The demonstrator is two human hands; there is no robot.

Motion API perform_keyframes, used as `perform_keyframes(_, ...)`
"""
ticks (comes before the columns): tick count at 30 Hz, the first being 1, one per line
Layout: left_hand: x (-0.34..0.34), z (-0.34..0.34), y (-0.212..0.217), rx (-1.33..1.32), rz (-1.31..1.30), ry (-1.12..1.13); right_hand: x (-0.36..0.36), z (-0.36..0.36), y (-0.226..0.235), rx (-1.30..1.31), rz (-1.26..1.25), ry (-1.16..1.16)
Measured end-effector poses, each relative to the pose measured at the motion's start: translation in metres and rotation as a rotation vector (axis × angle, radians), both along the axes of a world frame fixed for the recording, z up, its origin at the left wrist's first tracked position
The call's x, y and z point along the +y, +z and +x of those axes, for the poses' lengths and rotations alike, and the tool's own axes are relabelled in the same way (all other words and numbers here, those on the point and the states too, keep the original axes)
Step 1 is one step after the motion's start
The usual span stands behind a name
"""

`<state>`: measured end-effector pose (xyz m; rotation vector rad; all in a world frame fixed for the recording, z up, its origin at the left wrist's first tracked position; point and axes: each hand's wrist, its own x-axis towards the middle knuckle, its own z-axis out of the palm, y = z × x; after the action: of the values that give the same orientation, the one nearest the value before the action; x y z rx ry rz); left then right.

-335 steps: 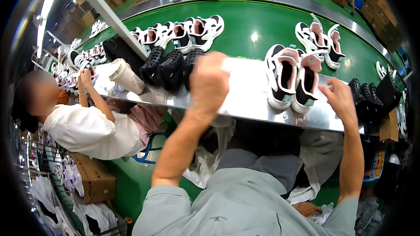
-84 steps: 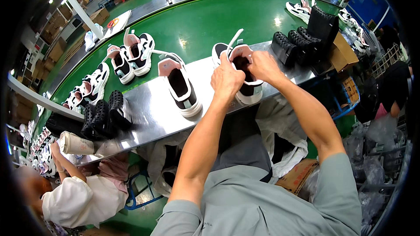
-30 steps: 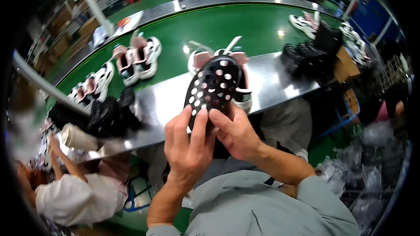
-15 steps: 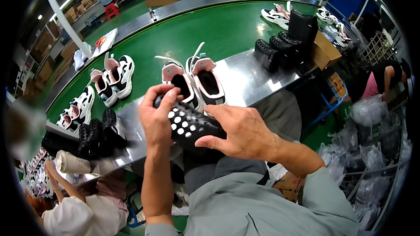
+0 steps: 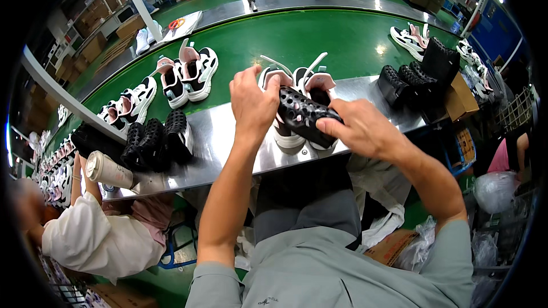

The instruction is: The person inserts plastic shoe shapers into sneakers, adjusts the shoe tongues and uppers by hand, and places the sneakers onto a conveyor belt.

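Observation:
A black, rounded, oblong piece dotted with holes (image 5: 304, 115) is held between my two hands, tilted down to the right. My left hand (image 5: 253, 101) is closed on its upper left end, thumb on the near side. Gripping its lower right end is my right hand (image 5: 365, 128), with the thumb along the near face. Directly behind and partly hidden by it stands a pair of white, black and pink sneakers (image 5: 290, 140), tongues and straps up, toes toward me. What the piece is exactly, I cannot tell.
Similar black pieces stand in groups on the metal ledge (image 5: 214, 145), left (image 5: 153, 140) and right (image 5: 414, 82). More sneakers (image 5: 197, 74) sit on the green belt (image 5: 257, 40). A lidded paper cup (image 5: 105, 170) and a co-worker's white sleeve (image 5: 103, 234) are at left.
Both hands have carried the black piece away from my body, up in front of the sneakers. The piece has turned somewhat. The whole view has shifted, so the bench appears farther right.

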<state>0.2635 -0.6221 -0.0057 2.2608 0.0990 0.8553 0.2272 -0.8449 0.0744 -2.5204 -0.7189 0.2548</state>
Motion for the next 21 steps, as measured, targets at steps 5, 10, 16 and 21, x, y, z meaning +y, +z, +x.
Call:
perform_keyframes(5, 0.018, 0.037, -0.008, 0.372, -0.157, -0.421, 0.019, 0.052, -0.009, 0.037, -0.231, 0.086)
perform_keyframes(10, 0.014, 0.019, -0.005, 0.272, -0.247, -0.441, 0.051, 0.065, 0.012, 0.01, -0.367, 0.094)
perform_keyframes(16, 0.028, 0.016, 0.0, 0.361, -0.329, -0.432, 0.057, 0.071, -0.048, -0.379, -0.315, 0.176)
perform_keyframes(21, 0.025, 0.023, -0.006, 0.318, -0.284, -0.448, 0.067, 0.07, -0.086, -0.463, -0.31, 0.169)
